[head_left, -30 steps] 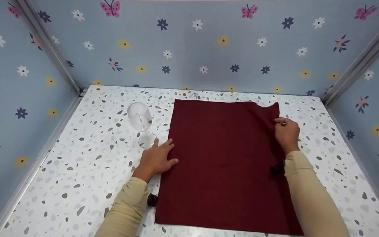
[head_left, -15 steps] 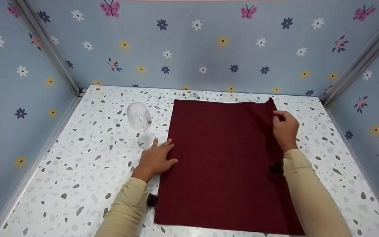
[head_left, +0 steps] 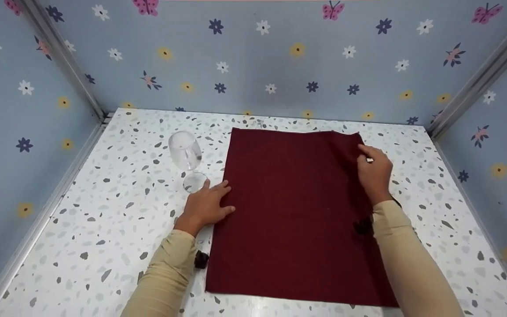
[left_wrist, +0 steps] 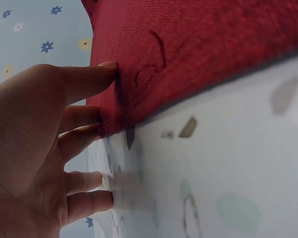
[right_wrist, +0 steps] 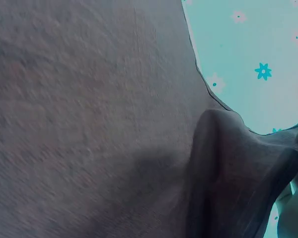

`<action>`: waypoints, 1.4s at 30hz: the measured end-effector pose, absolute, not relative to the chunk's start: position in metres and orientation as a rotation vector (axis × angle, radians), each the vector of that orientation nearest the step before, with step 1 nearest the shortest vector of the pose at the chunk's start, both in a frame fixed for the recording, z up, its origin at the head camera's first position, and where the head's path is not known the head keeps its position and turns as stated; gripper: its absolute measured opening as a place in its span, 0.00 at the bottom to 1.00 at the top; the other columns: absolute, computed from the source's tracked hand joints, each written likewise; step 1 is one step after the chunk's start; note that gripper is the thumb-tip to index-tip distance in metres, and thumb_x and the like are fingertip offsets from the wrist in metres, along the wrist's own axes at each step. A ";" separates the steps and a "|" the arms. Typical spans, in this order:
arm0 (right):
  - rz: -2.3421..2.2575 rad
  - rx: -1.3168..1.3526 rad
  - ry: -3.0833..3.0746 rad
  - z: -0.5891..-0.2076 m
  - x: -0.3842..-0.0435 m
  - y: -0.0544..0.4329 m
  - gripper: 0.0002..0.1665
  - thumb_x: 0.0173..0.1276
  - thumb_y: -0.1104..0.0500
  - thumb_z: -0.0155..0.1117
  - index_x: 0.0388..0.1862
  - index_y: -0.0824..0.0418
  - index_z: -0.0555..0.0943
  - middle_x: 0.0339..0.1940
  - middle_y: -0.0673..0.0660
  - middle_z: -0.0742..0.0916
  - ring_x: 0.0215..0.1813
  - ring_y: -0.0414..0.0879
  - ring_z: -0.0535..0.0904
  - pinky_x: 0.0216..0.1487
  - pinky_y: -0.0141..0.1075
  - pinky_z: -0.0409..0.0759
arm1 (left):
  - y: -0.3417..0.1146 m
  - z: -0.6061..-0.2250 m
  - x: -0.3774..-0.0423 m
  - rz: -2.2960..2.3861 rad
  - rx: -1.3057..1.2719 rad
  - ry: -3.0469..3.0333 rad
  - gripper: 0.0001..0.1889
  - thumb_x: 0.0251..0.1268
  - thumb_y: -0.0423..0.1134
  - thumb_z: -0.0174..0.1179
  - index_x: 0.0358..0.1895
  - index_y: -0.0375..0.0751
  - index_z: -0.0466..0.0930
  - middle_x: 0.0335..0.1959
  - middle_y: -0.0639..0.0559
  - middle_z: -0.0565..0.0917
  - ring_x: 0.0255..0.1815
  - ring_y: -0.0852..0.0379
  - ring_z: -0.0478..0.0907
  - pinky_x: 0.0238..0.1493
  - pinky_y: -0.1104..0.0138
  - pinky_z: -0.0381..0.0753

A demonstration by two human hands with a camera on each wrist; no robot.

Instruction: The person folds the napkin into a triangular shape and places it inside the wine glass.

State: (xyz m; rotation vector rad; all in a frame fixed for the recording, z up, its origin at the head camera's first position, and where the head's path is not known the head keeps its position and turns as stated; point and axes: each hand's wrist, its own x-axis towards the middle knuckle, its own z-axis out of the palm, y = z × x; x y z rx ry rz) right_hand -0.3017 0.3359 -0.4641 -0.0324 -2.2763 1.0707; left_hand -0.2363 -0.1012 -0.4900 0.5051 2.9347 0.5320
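Note:
A dark red cloth (head_left: 288,211) lies spread on the speckled table. My right hand (head_left: 376,171) pinches its right edge near the far corner, where the fabric is lifted into a fold; the right wrist view shows this fold (right_wrist: 238,168) close up, with part of the hand at the frame's edge. On the cloth's left edge rests my left hand (head_left: 207,204), fingers spread, with the thumb (left_wrist: 97,79) on the fabric in the left wrist view. Just beyond that hand is a clear stemmed glass (head_left: 185,149), its round foot close to the fingertips.
The white speckled table (head_left: 104,211) is bounded by blue flower-patterned panels (head_left: 253,57) at the back and both sides. Metal posts (head_left: 66,61) stand at the rear corners. A small dark device (head_left: 201,259) sits at the left wrist.
My right hand has shifted slightly left, bringing the cloth's far right corner inward and lower. My left hand holds its place on the cloth, and the glass has not moved.

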 end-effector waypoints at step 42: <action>1.328 0.079 -2.200 -0.482 -0.244 0.271 0.16 0.63 0.74 0.60 0.47 0.69 0.88 0.51 0.63 0.87 0.57 0.50 0.81 0.54 0.30 0.74 | -0.106 -0.489 -0.240 0.540 0.526 2.924 0.35 0.65 0.56 0.65 0.71 0.41 0.73 0.75 0.52 0.68 0.76 0.31 0.55 0.64 0.40 0.67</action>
